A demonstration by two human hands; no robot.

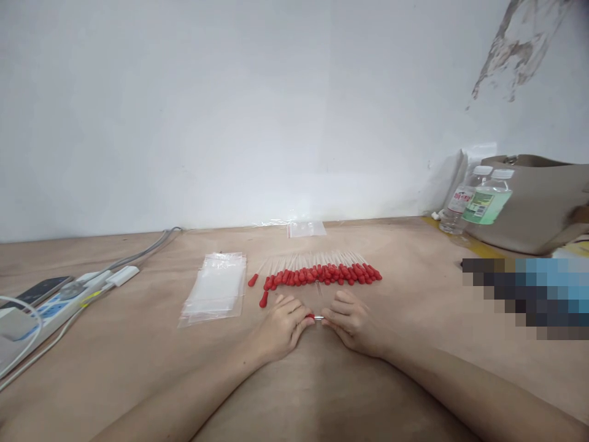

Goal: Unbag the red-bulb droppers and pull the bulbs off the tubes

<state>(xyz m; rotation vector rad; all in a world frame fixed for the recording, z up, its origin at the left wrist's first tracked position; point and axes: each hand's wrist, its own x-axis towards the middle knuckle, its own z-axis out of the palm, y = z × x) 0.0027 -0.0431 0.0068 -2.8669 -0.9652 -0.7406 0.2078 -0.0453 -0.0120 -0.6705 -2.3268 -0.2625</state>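
Note:
In front of me, both hands meet over one dropper. My left hand point(286, 326) pinches its red rubber bulb point(311, 317), most of which is hidden by the fingers. My right hand point(352, 322) is closed on the clear glass tube point(319, 318), and only a short length of it shows between the hands. Just beyond lies a row of several droppers point(317, 274), red bulbs towards me and thin tubes pointing to the wall. Another dropper point(253, 280) lies a little apart at the row's left end, and a red bulb point(264, 299) rests nearer my left hand.
Clear zip bags point(216, 285) lie stacked left of the droppers, with another bag point(307, 229) by the wall. A power strip point(55, 310) with cables and a phone point(39, 290) are at far left. Two bottles point(488, 202) and a beige bag point(543, 205) stand at right.

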